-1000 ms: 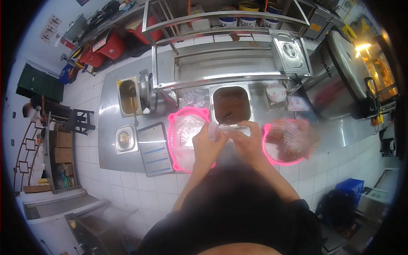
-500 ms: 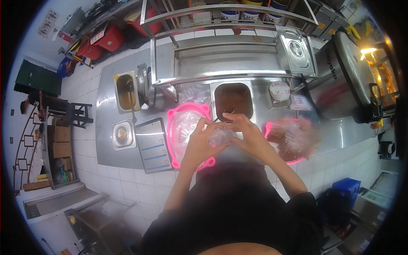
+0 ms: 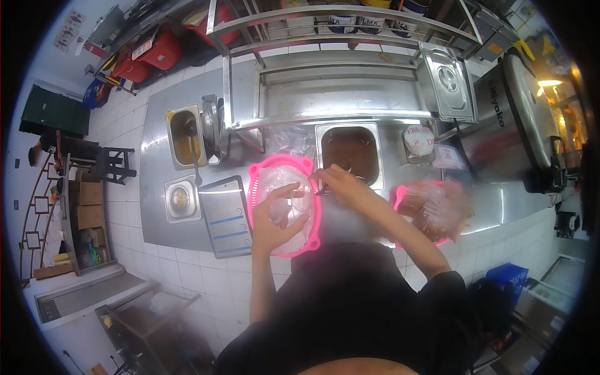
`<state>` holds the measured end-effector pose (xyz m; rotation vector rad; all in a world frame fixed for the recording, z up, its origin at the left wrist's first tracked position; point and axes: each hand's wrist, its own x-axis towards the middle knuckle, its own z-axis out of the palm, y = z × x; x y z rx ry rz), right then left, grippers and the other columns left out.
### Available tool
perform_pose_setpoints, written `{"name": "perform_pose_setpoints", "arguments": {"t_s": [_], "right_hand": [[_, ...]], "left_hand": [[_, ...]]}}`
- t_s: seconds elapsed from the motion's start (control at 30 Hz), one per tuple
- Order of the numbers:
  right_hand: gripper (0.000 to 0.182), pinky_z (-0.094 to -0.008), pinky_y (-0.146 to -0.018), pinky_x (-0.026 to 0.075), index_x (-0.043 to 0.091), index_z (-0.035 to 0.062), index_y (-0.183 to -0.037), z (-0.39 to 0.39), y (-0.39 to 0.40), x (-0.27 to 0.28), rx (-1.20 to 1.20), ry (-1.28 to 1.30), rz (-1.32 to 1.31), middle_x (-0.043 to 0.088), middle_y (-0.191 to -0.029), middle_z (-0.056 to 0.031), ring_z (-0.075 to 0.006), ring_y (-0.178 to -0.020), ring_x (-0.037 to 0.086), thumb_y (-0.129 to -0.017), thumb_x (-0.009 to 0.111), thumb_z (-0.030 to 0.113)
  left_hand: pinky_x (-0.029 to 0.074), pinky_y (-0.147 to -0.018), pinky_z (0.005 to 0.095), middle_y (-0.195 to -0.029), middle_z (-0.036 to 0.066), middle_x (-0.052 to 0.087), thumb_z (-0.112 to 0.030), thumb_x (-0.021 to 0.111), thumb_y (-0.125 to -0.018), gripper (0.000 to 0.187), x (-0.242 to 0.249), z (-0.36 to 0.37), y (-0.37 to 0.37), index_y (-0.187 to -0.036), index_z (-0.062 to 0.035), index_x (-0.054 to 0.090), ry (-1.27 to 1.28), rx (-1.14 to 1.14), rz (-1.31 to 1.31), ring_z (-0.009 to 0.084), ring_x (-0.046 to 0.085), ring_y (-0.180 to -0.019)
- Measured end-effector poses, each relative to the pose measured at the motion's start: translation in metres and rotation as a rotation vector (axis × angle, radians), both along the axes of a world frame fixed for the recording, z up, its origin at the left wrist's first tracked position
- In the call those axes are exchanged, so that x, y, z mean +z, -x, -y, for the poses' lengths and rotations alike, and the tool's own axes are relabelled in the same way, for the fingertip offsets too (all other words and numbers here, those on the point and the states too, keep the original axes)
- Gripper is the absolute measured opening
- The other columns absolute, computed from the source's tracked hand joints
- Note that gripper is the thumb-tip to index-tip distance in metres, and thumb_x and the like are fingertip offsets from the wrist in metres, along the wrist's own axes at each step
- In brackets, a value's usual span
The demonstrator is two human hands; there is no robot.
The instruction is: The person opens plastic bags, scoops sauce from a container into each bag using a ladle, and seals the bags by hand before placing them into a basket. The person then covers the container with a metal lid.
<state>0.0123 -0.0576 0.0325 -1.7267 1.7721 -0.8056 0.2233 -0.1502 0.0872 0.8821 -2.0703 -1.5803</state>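
Between the left hand's [image 3: 282, 212] parted thumb and fingers, a clear plastic bag [image 3: 292, 209] is seen, grip unclear; a dark handle [image 3: 321, 189] is grasped by the right hand [image 3: 341, 184], near-left of the steel pan [image 3: 380, 156].

A black stool [image 3: 117, 165] stands on white tiles [image 3: 125, 219]; a lamp [image 3: 550, 83] glows.

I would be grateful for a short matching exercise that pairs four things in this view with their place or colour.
1. Left hand
2. Stool
3. Lidded steel container
4. Right hand

A. At the near-left corner of the pan of brown liquid
B. On the right end of the steel rack
C. Over the left pink basket
D. Black

Pairs: 1-C, 2-D, 3-B, 4-A
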Motion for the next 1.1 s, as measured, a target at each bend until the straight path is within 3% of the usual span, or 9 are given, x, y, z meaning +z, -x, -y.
{"name": "perform_pose_setpoints", "arguments": {"t_s": [0.13, 0.17, 0.23, 0.37, 0.43, 0.53, 0.77, 0.83, 1.1], "right_hand": [[0.044, -0.0353, -0.073, 0.055, 0.051, 0.0067, -0.125, 0.0, 0.041, 0.001, -0.233, 0.338, -0.001, 0.061, -0.098, -0.0157, -0.0271, -0.089, 0.066, -0.083, 0.059, -0.005], [0.044, -0.0353, -0.073, 0.055, 0.051, 0.0067, -0.125, -0.006, 0.048, 0.008, -0.233, 0.335, -0.001, 0.061, -0.098, -0.0157, -0.0271, -0.089, 0.066, -0.083, 0.059, -0.005], [0.035, -0.0309, -0.067, 0.056, 0.052, 0.0047, -0.122, -0.018, 0.059, 0.022, -0.577, 0.195, 0.336, 0.064, -0.097, -0.0152, -0.0215, -0.083, 0.069, -0.088, 0.06, -0.001], [0.033, -0.0278, -0.063, 0.057, 0.049, 0.0035, -0.122, -0.037, 0.063, -0.016, -0.623, 0.109, 0.315, 0.066, -0.094, -0.0149, -0.0171, -0.081, 0.069, -0.091, 0.057, -0.002], [0.04, -0.029, -0.073, 0.06, 0.044, 0.0035, -0.127, -0.04, 0.058, -0.021, -0.655, 0.097, 0.584, 0.065, -0.095, -0.0179, -0.0201, -0.087, 0.068, -0.09, 0.057, -0.005], [0.046, -0.0305, -0.074, 0.06, 0.036, 0.0047, -0.13, -0.043, 0.06, -0.017, -0.631, 0.068, 0.788, 0.064, -0.092, -0.0215, -0.0246, -0.089, 0.068, -0.09, 0.055, -0.006], [0.048, -0.0368, -0.076, 0.06, 0.027, 0.006, -0.131, -0.065, 0.07, -0.017, -0.783, 0.1, 0.988, 0.063, -0.094, -0.028, -0.031, -0.089, 0.069, -0.092, 0.054, -0.005], [0.051, -0.0386, -0.082, 0.057, 0.028, 0.0057, -0.132, -0.073, 0.069, -0.019, -0.841, 0.106, 1.098, 0.062, -0.103, -0.0303, -0.0324, -0.092, 0.068, -0.091, 0.058, 0.0], [0.053, -0.0379, -0.085, 0.056, 0.028, 0.0062, -0.133, -0.086, 0.068, -0.007, -0.889, 0.236, 1.208, 0.062, -0.103, -0.0293, -0.0339, -0.089, 0.069, -0.091, 0.06, 0.002]], "left_hand": [[0.049, -0.077, 0.0213, -0.116, 0.007, 0.065, -0.004, 0.076, -0.066, 0.058, -0.004, 0.002, -0.002, -0.122, -0.0065, 0.06, -0.137, 0.047, -0.119, 0.0111, 0.059, -0.106], [0.049, -0.077, 0.0213, -0.116, 0.007, 0.065, -0.004, 0.076, -0.066, 0.058, -0.006, 0.003, -0.002, -0.122, -0.0065, 0.06, -0.14, 0.048, -0.118, 0.0111, 0.059, -0.106], [0.047, -0.071, 0.019, -0.118, 0.006, 0.064, -0.002, 0.076, -0.067, 0.056, -0.013, 0.005, -0.003, -0.121, -0.0053, 0.062, -0.049, 0.037, -0.086, 0.0074, 0.059, -0.098], [0.044, -0.067, 0.0173, -0.115, 0.005, 0.065, -0.002, 0.077, -0.067, 0.054, -0.018, 0.005, 0.004, -0.119, -0.0045, 0.063, -0.127, 0.039, -0.079, 0.0049, 0.059, -0.089], [0.042, -0.063, 0.0165, -0.114, 0.005, 0.066, -0.002, 0.077, -0.068, 0.054, -0.017, 0.004, 0.005, -0.12, -0.0044, 0.063, -0.15, 0.04, -0.015, 0.0041, 0.058, -0.081], [0.045, -0.067, 0.0181, -0.114, 0.007, 0.066, -0.002, 0.076, -0.068, 0.054, -0.013, 0.003, 0.004, -0.12, -0.0041, 0.063, -0.189, 0.068, 0.064, 0.0064, 0.06, -0.087], [0.049, -0.076, 0.0232, -0.117, 0.009, 0.065, -0.002, 0.076, -0.067, 0.056, -0.022, 0.006, -0.002, -0.121, -0.0048, 0.063, -0.014, 0.08, -0.048, 0.0123, 0.061, -0.101], [0.049, -0.081, 0.0249, -0.117, 0.009, 0.065, -0.002, 0.076, -0.068, 0.055, -0.026, 0.006, -0.003, -0.121, -0.0044, 0.062, 0.029, 0.081, -0.128, 0.0148, 0.06, -0.106], [0.05, -0.069, 0.0237, -0.119, 0.007, 0.065, -0.004, 0.076, -0.071, 0.054, -0.023, 0.002, 0.018, -0.123, -0.006, 0.062, -0.005, 0.133, -0.046, 0.0109, 0.061, -0.102]]}}
